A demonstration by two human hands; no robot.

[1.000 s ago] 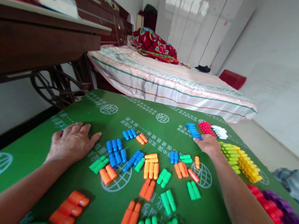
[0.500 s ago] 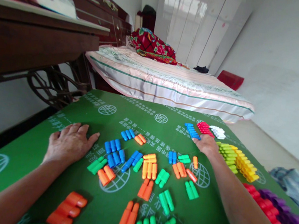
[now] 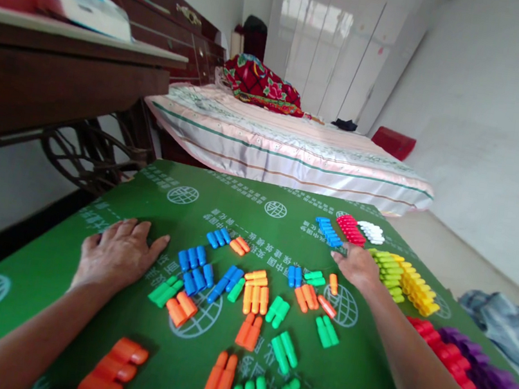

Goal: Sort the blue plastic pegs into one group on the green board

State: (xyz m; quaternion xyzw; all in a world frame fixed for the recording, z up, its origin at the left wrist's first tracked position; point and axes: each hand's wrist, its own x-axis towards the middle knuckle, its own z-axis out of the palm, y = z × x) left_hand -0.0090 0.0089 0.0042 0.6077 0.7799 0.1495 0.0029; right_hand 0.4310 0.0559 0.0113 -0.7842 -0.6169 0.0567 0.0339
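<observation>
My left hand (image 3: 116,254) lies flat on the green board (image 3: 219,205), fingers stretched and thumb out, holding nothing. My right hand (image 3: 356,266) is at the near end of a row of blue bullet-shaped plastic pieces (image 3: 328,232). Its thumb and forefinger are slightly apart with nothing visible between them; the other fingers are mostly hidden. Just beyond it is a row of red pieces (image 3: 350,229), and beside the wrist a lime-green row (image 3: 387,269). Between my hands lie loose clusters of blue pieces (image 3: 195,269), orange pieces (image 3: 256,293) and green pieces (image 3: 284,352).
White pieces (image 3: 371,232), yellow pieces (image 3: 415,288) and purple pieces (image 3: 488,378) line the board's right side. A bed (image 3: 290,150) stands beyond the far edge. At left is a wooden sewing table (image 3: 63,74). Checked cloth (image 3: 504,319) lies at right.
My right hand has drawn back slightly from the blue row, whose near end now shows more clearly. My left hand rests in the same place. The view has shifted a little.
</observation>
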